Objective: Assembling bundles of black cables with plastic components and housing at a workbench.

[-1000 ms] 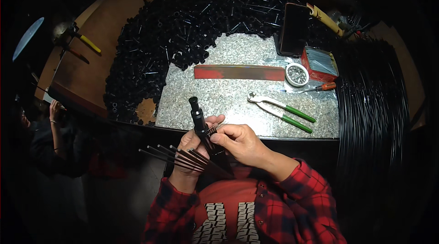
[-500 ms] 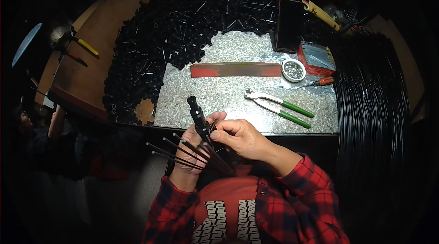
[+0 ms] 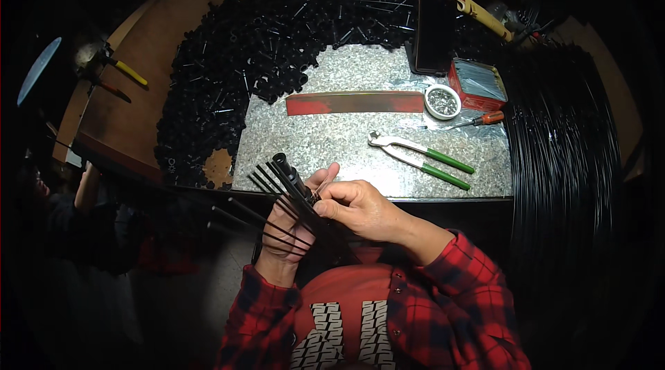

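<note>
A black tubular plastic piece point(image 3: 282, 164) stands tilted in front of me, its open end up. My left hand point(image 3: 277, 259) is closed around its lower part and lies palm up behind it. Several thin black rods point(image 3: 258, 219) fan out from the piece, some alongside the tube and others out to the left across my palm. My right hand point(image 3: 360, 209) pinches at the tube's collar with thumb and forefinger, where small coppery strands show. What exactly sits between those fingertips is hidden.
On the speckled slab point(image 3: 312, 152) lie green-handled pincers point(image 3: 429, 162), a red bar point(image 3: 353, 103), a screwdriver point(image 3: 490, 118) and a white cup point(image 3: 443, 102) of small metal bits. A red box point(image 3: 478, 101), a phone point(image 3: 434, 34), heaped black parts point(image 3: 228, 65) and long black rods point(image 3: 564, 148) surround it.
The tubular piece has tipped and come down to the left. Some rods have swung up beside the tube, others stay spread to the left. My right fingers have shifted slightly left at the collar.
</note>
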`<state>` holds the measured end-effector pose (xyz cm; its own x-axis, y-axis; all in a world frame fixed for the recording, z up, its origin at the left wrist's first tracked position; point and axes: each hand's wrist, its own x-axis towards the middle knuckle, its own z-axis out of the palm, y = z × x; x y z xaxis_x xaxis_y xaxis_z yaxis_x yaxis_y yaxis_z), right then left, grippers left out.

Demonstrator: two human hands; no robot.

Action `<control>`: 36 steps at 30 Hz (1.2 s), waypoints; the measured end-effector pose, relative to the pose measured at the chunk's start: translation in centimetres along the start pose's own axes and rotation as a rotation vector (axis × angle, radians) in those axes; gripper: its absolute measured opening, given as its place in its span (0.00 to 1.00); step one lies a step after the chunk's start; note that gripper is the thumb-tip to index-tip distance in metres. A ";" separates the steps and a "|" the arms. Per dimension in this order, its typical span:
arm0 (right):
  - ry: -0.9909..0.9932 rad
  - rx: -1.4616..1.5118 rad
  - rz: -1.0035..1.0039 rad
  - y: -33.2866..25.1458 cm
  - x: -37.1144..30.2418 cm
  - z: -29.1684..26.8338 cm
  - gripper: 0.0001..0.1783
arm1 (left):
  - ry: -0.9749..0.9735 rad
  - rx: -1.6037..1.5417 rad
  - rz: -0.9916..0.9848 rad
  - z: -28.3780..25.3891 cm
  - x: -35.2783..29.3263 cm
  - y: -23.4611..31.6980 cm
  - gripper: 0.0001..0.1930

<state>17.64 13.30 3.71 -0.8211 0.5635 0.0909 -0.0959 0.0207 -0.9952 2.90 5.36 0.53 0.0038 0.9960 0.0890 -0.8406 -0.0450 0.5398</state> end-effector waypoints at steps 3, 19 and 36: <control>0.000 0.010 0.024 0.2 0.4 0.0 0.15 | 0.014 0.190 -0.019 0.3 0.4 0.5 0.22; 0.237 -0.357 -0.455 -1.0 4.6 4.8 0.11 | 0.336 0.891 0.648 2.0 -1.7 3.7 0.20; 0.117 -0.158 -0.428 0.4 3.3 3.0 0.16 | 0.390 1.361 0.721 3.8 -0.3 5.6 0.15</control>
<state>13.20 12.73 3.76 -0.6565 0.5663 0.4983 -0.3179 0.3913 -0.8636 0.28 4.55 6.72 -0.4770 0.6848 0.5510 0.4877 -0.3153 0.8141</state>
